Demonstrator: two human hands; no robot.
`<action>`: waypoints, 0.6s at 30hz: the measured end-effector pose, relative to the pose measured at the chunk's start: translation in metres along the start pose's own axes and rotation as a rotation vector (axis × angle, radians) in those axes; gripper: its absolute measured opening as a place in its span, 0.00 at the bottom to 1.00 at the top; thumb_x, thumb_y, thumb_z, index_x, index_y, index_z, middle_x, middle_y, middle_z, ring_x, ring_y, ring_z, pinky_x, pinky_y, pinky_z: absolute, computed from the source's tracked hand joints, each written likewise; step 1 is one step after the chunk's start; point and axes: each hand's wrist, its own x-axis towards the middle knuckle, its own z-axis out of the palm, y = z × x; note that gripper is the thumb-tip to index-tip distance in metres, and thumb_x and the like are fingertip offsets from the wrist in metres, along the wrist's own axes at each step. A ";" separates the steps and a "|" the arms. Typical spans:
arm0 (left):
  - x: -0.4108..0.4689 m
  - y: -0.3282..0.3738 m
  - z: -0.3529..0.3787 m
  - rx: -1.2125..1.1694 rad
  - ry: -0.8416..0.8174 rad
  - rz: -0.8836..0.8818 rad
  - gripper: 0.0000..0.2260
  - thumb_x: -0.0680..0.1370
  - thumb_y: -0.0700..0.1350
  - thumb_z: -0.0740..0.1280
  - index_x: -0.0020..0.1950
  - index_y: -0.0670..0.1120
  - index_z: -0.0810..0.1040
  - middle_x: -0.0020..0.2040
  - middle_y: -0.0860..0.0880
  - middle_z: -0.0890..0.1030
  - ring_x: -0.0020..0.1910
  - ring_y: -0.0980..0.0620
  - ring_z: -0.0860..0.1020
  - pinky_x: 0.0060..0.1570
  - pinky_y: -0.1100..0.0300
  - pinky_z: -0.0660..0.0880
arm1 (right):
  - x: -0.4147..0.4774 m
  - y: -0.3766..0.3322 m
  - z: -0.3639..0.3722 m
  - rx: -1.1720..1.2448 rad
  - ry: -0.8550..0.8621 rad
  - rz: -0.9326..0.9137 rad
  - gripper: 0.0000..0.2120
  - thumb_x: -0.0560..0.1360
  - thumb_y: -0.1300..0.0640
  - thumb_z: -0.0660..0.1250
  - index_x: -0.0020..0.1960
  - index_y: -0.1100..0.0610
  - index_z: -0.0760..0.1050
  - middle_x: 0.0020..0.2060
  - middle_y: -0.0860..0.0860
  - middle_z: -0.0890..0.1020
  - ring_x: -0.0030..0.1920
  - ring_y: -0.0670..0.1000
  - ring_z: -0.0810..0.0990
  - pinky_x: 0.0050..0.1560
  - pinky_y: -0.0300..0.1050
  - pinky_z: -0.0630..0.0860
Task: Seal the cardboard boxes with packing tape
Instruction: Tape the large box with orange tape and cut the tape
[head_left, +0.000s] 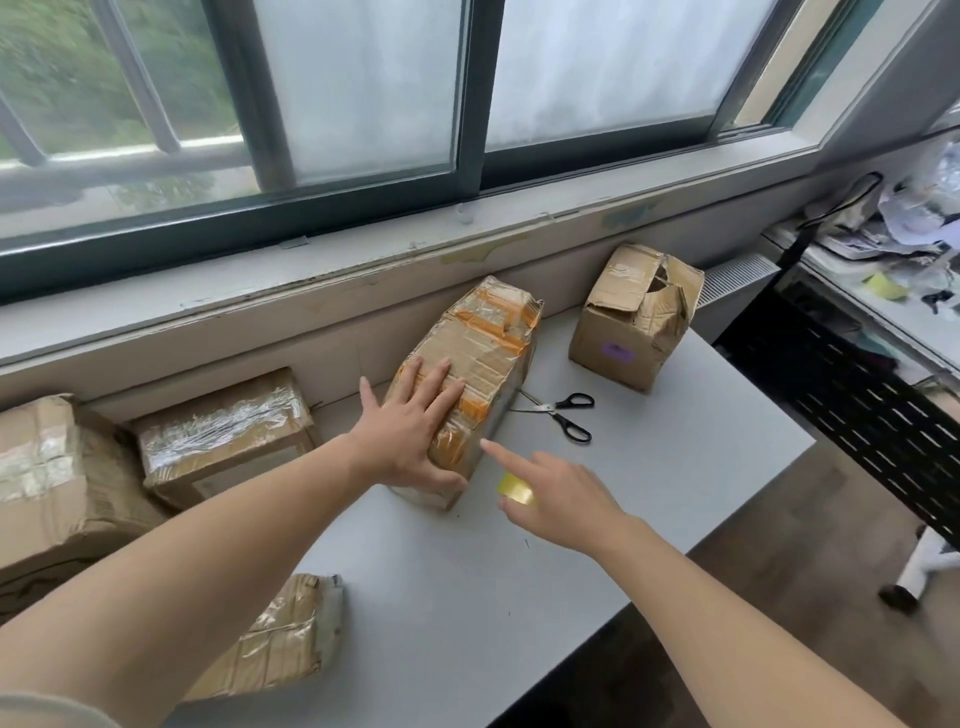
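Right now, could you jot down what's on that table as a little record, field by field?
surface: grey table under a window
centre box: long taped box, orange and clear tape
left hand: flat on the centre box
right hand: forefinger pointing at the box's near end, a yellowish piece under the hand
scissors: black handles, lying right of the centre box
torn box: upright at far right, top ripped open
other boxes: three at the left, taped
tape roll: not seen

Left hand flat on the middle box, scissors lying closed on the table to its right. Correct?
Not quite. The head view shows the scissors lying open, blades spread, not closed. The rest holds: the left hand is flat on the middle box, and the scissors are on the table to its right.
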 end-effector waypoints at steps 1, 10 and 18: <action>0.000 0.004 -0.001 -0.008 -0.007 -0.027 0.57 0.65 0.78 0.64 0.82 0.58 0.35 0.80 0.57 0.28 0.79 0.46 0.28 0.66 0.17 0.44 | -0.002 0.001 0.005 -0.021 -0.021 0.009 0.33 0.81 0.40 0.59 0.79 0.28 0.44 0.49 0.49 0.74 0.52 0.56 0.77 0.50 0.50 0.73; 0.010 0.027 -0.016 0.020 0.004 -0.132 0.52 0.68 0.71 0.68 0.83 0.55 0.45 0.83 0.51 0.37 0.81 0.41 0.35 0.67 0.17 0.50 | 0.003 0.003 0.007 -0.014 -0.050 0.075 0.31 0.81 0.43 0.58 0.79 0.28 0.49 0.55 0.52 0.77 0.58 0.57 0.77 0.56 0.51 0.73; 0.014 0.034 -0.014 -0.066 -0.059 -0.246 0.57 0.67 0.64 0.76 0.80 0.64 0.36 0.80 0.54 0.28 0.79 0.42 0.28 0.65 0.16 0.53 | 0.005 0.007 0.003 0.059 -0.070 0.085 0.32 0.80 0.45 0.60 0.78 0.27 0.51 0.50 0.48 0.71 0.55 0.56 0.76 0.52 0.49 0.73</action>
